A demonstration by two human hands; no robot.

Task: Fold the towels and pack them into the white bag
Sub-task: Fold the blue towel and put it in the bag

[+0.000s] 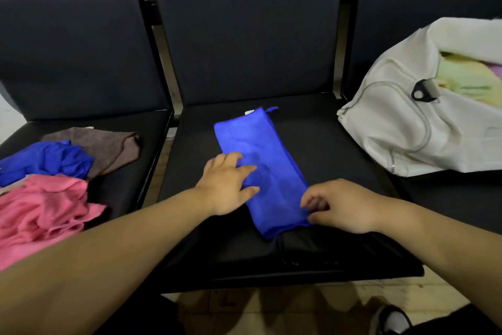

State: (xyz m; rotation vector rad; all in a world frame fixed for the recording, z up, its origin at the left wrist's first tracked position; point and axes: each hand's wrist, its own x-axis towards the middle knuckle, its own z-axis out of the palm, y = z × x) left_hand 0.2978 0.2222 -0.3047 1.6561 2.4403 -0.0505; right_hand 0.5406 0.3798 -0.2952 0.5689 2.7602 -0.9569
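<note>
A blue towel (260, 160), folded into a long strip, lies on the middle black seat (326, 144). My left hand (225, 185) rests flat on its left edge with straight fingers. At the strip's near right corner my right hand (339, 207) pinches the cloth between thumb and curled fingers. The white bag (402, 128) lies open on the right seat, with pale yellow, green and purple towels (461, 73) showing inside.
On the left seat (127, 182) lie unfolded towels: a pink one (43, 212), a crumpled blue one (49, 160) and a brown one (108, 147). Black seat backs stand behind. A dark cloth (326, 250) lies at the middle seat's front edge. Tiled floor and a shoe (391, 321) show below.
</note>
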